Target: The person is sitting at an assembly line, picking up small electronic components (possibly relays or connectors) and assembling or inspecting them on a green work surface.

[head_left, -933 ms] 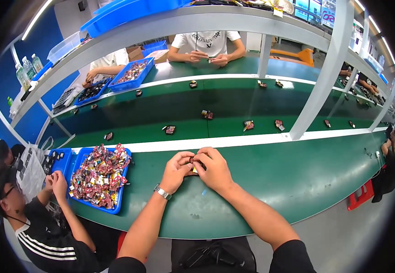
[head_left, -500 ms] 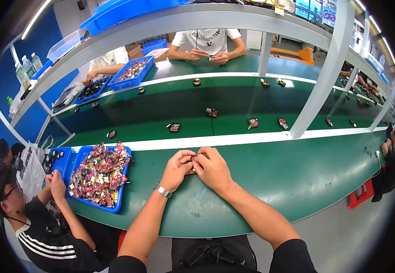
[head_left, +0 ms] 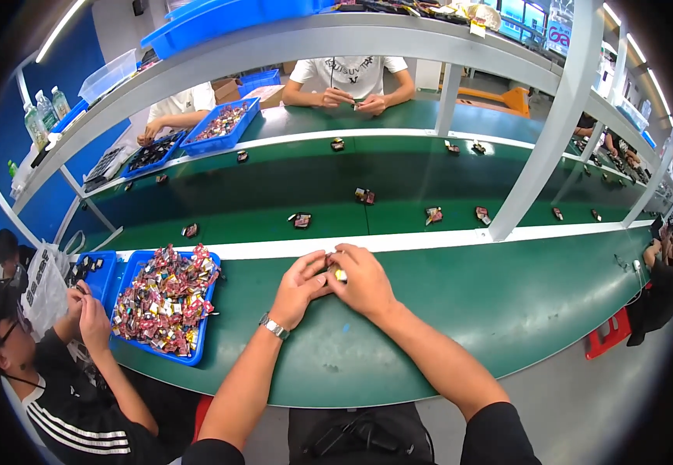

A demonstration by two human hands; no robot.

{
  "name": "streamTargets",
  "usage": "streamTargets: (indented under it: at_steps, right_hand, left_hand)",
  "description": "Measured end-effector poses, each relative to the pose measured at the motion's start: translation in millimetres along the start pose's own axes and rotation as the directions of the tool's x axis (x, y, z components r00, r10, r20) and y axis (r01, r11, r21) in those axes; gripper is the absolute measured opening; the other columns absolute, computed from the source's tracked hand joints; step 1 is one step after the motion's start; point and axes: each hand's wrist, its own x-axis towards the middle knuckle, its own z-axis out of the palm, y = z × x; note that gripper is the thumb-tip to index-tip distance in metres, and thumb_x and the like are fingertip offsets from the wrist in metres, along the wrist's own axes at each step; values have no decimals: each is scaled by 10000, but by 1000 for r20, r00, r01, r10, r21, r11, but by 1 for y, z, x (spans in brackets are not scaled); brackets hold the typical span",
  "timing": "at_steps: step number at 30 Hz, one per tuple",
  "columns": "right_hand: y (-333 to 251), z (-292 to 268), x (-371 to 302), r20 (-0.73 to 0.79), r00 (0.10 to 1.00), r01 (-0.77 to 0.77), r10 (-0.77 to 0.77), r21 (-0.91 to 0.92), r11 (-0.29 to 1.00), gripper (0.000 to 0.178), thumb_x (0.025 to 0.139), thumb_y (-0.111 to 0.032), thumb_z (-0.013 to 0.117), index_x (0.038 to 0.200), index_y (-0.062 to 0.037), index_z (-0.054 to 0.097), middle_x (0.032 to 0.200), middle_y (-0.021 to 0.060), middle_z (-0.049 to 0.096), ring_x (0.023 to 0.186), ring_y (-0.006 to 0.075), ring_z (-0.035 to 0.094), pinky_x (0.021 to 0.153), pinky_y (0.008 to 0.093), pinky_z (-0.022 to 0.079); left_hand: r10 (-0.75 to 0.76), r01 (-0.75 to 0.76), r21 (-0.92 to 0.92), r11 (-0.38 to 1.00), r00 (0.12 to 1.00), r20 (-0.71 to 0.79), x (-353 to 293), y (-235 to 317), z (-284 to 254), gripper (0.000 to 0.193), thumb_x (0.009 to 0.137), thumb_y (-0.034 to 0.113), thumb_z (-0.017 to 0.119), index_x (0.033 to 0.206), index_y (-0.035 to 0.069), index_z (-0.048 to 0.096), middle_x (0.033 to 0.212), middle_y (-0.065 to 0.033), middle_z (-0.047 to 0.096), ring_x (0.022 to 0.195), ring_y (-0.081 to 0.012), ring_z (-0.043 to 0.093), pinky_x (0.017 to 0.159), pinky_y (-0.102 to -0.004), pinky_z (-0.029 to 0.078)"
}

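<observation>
Between my two hands, over the near green tabletop (head_left: 445, 310), is a small dark-red part with a yellow and white patch (head_left: 340, 274), mostly covered by fingers. My left hand (head_left: 296, 288), with a metal watch on its wrist, grips it from the left, thumb and fingers bent inward. Closed around the other side is my right hand (head_left: 364, 285). To the left, a blue tray (head_left: 201, 350) is heaped with small red, white and yellow electronic parts (head_left: 167, 302).
Beyond a white rail (head_left: 274, 250) runs a green conveyor belt (head_left: 259, 186) with scattered small parts. A slanted white post (head_left: 542, 155) and shelf stand ahead. A co-worker (head_left: 81, 395) sits close at left; others work across the belt. A red stool (head_left: 608, 333) stands at right.
My fingers have shifted around the small part, and its yellow and white patch now shows more. The co-worker's hands at left have moved slightly.
</observation>
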Motion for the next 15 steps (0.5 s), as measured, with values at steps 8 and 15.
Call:
streamTargets:
  at_steps: [8, 15]
  right_hand:
    - [101, -4, 50, 58, 965, -233, 256, -257, 938, 183, 735, -127, 731, 856, -32, 631, 963, 129, 612, 891, 336, 580, 808, 427, 499]
    - [139, -95, 47, -260, 801, -565, 540, -628, 535, 583, 763, -391, 755, 1088, 7, 481, 1121, 190, 542, 1033, 380, 538, 810, 492, 487]
  left_hand:
    - [34, -35, 10, 999, 999, 32, 8, 1, -1, 427, 930, 25, 528, 1345, -7, 430, 1465, -178, 400, 1270, -355, 500, 966, -474, 514]
    - [31, -32, 48, 998, 999, 21, 5, 5, -3, 387, 940, 9, 492, 1323, -10, 445, 1423, -198, 444, 1248, -352, 520, 949, -464, 528]
